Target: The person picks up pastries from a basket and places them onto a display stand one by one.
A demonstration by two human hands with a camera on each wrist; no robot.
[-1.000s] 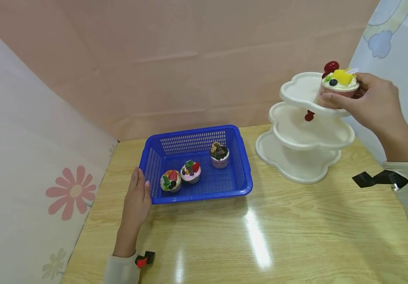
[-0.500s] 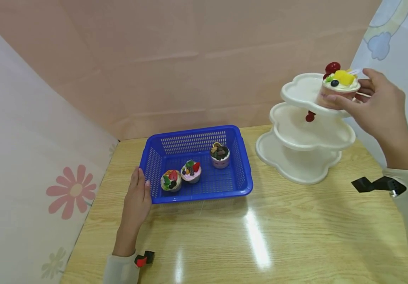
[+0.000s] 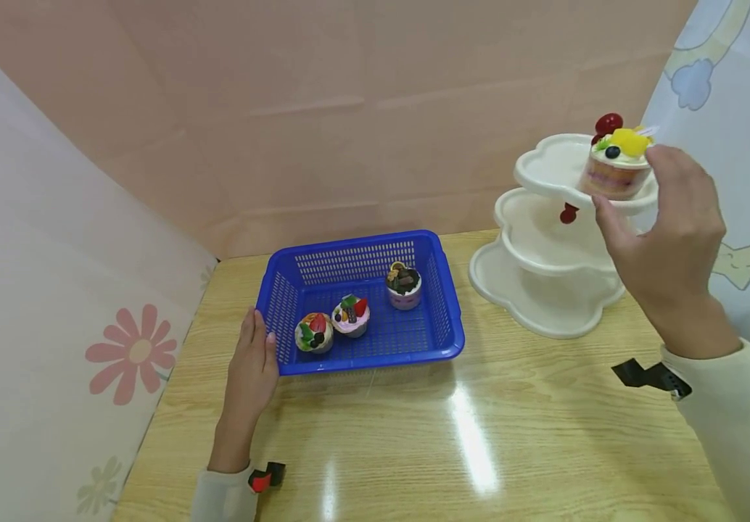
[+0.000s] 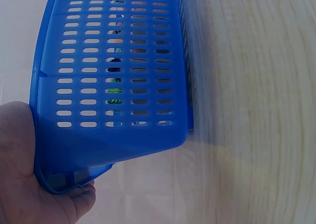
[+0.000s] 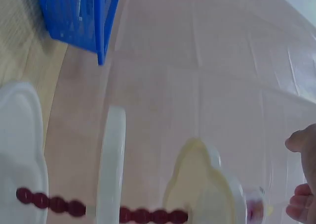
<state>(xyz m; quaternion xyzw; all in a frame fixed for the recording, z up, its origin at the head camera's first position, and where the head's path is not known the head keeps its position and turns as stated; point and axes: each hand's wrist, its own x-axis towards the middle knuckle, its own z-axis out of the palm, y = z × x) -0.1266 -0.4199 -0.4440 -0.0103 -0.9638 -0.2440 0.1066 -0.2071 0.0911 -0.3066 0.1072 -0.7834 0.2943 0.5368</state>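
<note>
On the top tier of a white three-tier stand (image 3: 554, 163) stands a dessert cup (image 3: 616, 174) with cream, yellow fruit and a blueberry. My right hand (image 3: 678, 228) is beside it, thumb and fingers spread apart and holding nothing. The right wrist view shows a gap between the fingers (image 5: 300, 204) and the cup (image 5: 254, 209). My left hand (image 3: 252, 373) holds the left end of a blue basket (image 3: 375, 357), with the thumb over the rim and fingers along the outside. In the left wrist view, the palm (image 4: 17, 169) lies against the basket's corner.
Inside the basket are a strawberry cupcake (image 3: 314, 332), a pink-cream cupcake (image 3: 351, 316) and a chocolate-topped cup (image 3: 404, 285). The stand's red beaded post (image 5: 58, 204) joins its tiers. A wooden table (image 3: 401, 435) lies beneath; a pinkish backdrop (image 3: 283, 145) rises behind.
My right hand has let go of the dessert cup and drawn back down and to the right. The cup remains on the top tier. My left hand and the basket have stayed put.
</note>
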